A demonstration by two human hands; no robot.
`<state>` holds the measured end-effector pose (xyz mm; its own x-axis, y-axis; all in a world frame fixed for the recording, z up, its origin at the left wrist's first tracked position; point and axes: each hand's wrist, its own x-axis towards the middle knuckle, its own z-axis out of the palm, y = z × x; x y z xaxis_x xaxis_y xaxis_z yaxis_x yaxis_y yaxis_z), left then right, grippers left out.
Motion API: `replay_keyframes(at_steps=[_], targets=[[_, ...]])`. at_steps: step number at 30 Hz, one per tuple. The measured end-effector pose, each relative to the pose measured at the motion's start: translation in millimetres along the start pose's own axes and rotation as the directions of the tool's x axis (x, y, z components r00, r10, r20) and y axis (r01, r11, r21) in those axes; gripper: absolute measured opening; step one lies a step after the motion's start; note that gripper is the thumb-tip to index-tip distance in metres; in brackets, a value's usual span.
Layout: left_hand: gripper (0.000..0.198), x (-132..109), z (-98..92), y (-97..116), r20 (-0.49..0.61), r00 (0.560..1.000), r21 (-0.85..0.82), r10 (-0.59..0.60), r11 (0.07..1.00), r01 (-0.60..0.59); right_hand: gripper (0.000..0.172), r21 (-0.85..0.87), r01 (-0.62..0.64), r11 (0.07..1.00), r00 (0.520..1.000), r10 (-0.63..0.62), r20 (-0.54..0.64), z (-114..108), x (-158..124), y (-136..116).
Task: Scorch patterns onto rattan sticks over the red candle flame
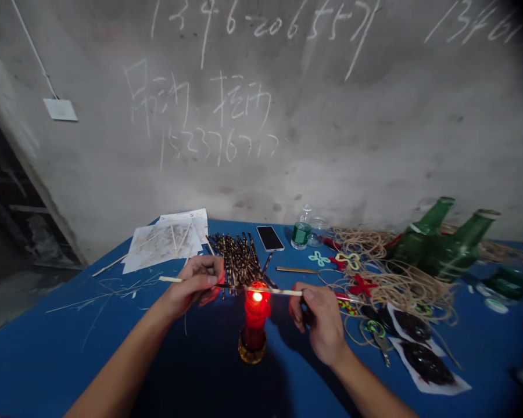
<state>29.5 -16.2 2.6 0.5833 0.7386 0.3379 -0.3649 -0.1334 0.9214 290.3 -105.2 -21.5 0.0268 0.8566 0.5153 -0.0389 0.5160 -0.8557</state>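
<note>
Both left hand and right hand pinch one bamboo stick (red candle beneath).

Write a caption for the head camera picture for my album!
The left hand and right hand hold a thin stick at a lit red candle on a blue table.

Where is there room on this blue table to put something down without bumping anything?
The blue tabletop has room at the front left, below the thin shavings and left of the left forearm. There is also room in front of the lit red candle, beside the right forearm. The right side is crowded with tangled twine and green bottles.
</note>
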Motion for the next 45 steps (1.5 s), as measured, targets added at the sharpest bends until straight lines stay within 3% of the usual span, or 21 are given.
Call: replay_keyframes(at_steps=[13, 20, 26, 30, 36, 41, 45], targets=[[0.031, 0.0, 8.5, 4.5, -0.108, 0.994, -0.025, -0.008, 1.000, 0.005, 0.058, -0.002, -0.030, 1.000, 0.999, 0.030, -0.011, -0.1, -2.2, 4.5], [0.041, 2.2, 7.4, 3.2, -0.157, 0.987, 0.090, 0.019, 0.996, -0.005, 0.065, -0.031, -0.016, 0.999, 0.999, 0.015, -0.035, 1.2, -1.0, 1.3], [0.041, -0.2, 3.5, 1.5, -0.116, 0.993, 0.133, 0.034, 0.991, -0.018, 0.065, 0.009, 0.001, 1.000, 0.999, -0.001, -0.035, 1.7, 1.1, -4.2], [0.040, -0.1, 1.5, -1.9, -0.102, 0.994, 0.118, 0.029, 0.993, -0.016, 0.064, 0.037, 0.050, 0.998, 0.999, -0.050, 0.000, -0.1, -0.6, -1.6], [0.042, 6.7, 8.9, -0.2, -0.225, 0.974, 0.136, 0.026, 0.991, 0.005, 0.062, -0.089, 0.142, 0.986, 0.982, -0.129, 0.138, -5.1, -8.4, 1.6], [0.042, 10.0, 8.7, -4.1, -0.263, 0.962, 0.186, 0.067, 0.982, -0.017, 0.062, -0.243, 0.200, 0.949, 0.962, -0.143, 0.231, -5.9, -11.0, -0.3], [0.041, 11.8, 9.6, -6.5, -0.288, 0.953, 0.198, 0.094, 0.980, -0.037, 0.062, -0.232, 0.191, 0.954, 0.957, -0.128, 0.259, -4.3, -11.5, 0.0]])
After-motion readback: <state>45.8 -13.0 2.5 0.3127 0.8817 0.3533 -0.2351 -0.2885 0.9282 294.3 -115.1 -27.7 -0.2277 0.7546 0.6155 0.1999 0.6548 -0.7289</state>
